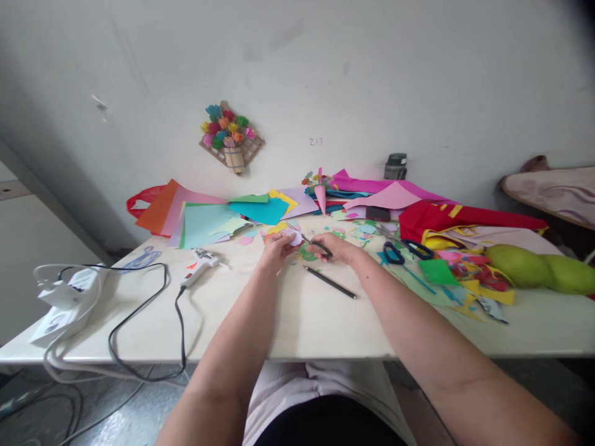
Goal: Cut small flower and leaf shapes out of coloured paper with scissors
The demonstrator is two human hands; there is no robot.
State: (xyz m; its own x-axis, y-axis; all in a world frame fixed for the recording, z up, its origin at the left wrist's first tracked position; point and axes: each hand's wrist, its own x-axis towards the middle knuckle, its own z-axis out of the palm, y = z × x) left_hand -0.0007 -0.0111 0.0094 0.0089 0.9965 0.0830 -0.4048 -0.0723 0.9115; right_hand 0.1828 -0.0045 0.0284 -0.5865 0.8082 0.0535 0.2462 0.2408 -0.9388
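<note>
Near the middle of the table, my left hand point(277, 249) pinches a small pale lilac piece of paper point(295, 238). My right hand point(335, 248) is closed around the handles of a pair of dark-handled scissors point(322, 248), whose blades point left toward the paper. Whether the blades touch the paper I cannot tell. Just below my hands a black pencil point(330, 282) lies slantwise on the table. Small coloured paper scraps point(339, 233) are scattered behind and around both hands.
A white glue gun point(202, 270) and a power strip point(65, 310) with looping cables lie left. Coloured paper sheets point(209, 220) line the wall side. To the right are larger scissors point(409, 249), a green cut sheet point(437, 272) and a red cloth point(465, 218).
</note>
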